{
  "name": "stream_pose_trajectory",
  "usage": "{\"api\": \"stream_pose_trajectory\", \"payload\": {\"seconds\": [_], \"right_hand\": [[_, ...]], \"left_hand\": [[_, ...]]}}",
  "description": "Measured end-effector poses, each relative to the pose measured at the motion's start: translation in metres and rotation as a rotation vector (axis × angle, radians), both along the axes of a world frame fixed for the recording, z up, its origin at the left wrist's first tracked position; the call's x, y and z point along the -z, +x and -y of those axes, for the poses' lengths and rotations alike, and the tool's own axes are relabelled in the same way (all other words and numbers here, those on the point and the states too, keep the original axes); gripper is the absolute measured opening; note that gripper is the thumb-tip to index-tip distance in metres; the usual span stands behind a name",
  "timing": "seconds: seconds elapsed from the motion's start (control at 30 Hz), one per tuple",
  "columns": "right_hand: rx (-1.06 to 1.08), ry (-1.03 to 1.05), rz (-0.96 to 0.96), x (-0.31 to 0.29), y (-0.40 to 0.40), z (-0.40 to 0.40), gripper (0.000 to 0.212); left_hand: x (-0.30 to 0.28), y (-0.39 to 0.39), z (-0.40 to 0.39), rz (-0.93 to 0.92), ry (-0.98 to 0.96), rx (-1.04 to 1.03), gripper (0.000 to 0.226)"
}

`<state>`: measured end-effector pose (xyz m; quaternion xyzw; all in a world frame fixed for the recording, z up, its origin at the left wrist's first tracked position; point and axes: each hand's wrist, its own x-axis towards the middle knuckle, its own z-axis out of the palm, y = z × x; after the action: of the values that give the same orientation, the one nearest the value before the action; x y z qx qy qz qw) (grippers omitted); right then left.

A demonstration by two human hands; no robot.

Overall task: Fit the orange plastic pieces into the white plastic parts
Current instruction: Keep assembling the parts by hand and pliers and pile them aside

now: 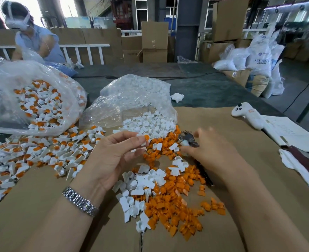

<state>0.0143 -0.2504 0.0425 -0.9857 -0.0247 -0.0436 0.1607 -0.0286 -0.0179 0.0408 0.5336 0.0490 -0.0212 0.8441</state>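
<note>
Now the left hand [113,153] pinches a white part [142,142] with an orange piece [146,137] in it, just above the piles.
Its fingers [130,135] grip the part at the tips, palm up. The right hand [210,148] is blurry, so I cannot tell if its fingers grasp anything. Loose orange pieces [175,210] and white parts [139,186] lie mixed on the brown counter [241,179]. A clear bag [132,99] of white parts sits behind them.

White sack [259,57], far beyond right grip [207,150], at floor level past table edge: read "ABS RESIN", partly legible; smaller line "ABS" plus unreadable characters below. Notebook [292,133] right of same grip: handwriting illegible.
</note>
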Motion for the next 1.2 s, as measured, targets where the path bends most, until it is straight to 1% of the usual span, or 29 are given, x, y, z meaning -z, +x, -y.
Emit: {"api": "stream_pose_trajectory", "payload": {"seconds": [0.03,0.1,0.2,0.27,0.33,0.4,0.47,0.53,0.57,0.6,0.67,0.77,1.0,1.2], "right_hand": [[0.017,-0.069,-0.066,0.003,0.003,0.005,0.046],[0.004,-0.108,-0.111,0.005,0.005,0.009,0.044],[-0.011,-0.145,-0.069,0.005,0.003,0.006,0.037],[-0.015,-0.130,-0.066,0.003,0.002,0.004,0.031],[-0.025,-0.030,-0.080,-0.002,0.001,0.006,0.025],[-0.040,0.098,-0.050,-0.012,-0.001,0.008,0.021],[-0.102,0.264,-0.027,-0.024,-0.007,0.008,0.018],[-0.238,0.427,-0.137,-0.035,-0.019,0.003,0.020],[-0.303,0.447,-0.204,-0.038,-0.024,-0.001,0.023],[-0.354,0.427,-0.249,-0.039,-0.028,-0.006,0.027],[-0.421,0.377,-0.277,-0.039,-0.034,-0.016,0.036],[-0.463,0.369,-0.272,-0.039,-0.038,-0.027,0.035],[-0.490,0.350,-0.264,-0.040,-0.040,-0.034,0.035],[-0.434,0.274,-0.175,-0.033,-0.045,-0.044,0.037]], "left_hand": [[0.001,0.000,0.000,0.001,0.018,-0.014,0.020],[0.001,0.001,-0.001,0.011,0.029,-0.021,0.019],[0.002,0.001,-0.002,0.013,0.015,-0.008,0.017],[0.002,0.001,-0.003,0.009,0.008,-0.007,0.017],[0.001,0.001,-0.002,0.008,-0.004,-0.015,0.017],[0.000,0.001,-0.001,0.018,-0.006,-0.022,0.017],[0.000,0.001,0.000,0.031,0.001,-0.022,0.018],[-0.001,0.002,0.001,0.044,0.010,-0.024,0.021],[-0.001,0.002,0.002,0.053,0.012,-0.026,0.020],[-0.001,0.002,0.002,0.063,0.014,-0.029,0.019],[0.000,0.001,0.002,0.080,0.016,-0.039,0.016],[0.000,0.001,0.001,0.096,0.028,-0.056,0.012],[0.001,0.002,0.001,0.126,0.091,-0.094,0.013],[0.003,0.002,0.002,0.137,0.103,-0.108,0.008]]}}
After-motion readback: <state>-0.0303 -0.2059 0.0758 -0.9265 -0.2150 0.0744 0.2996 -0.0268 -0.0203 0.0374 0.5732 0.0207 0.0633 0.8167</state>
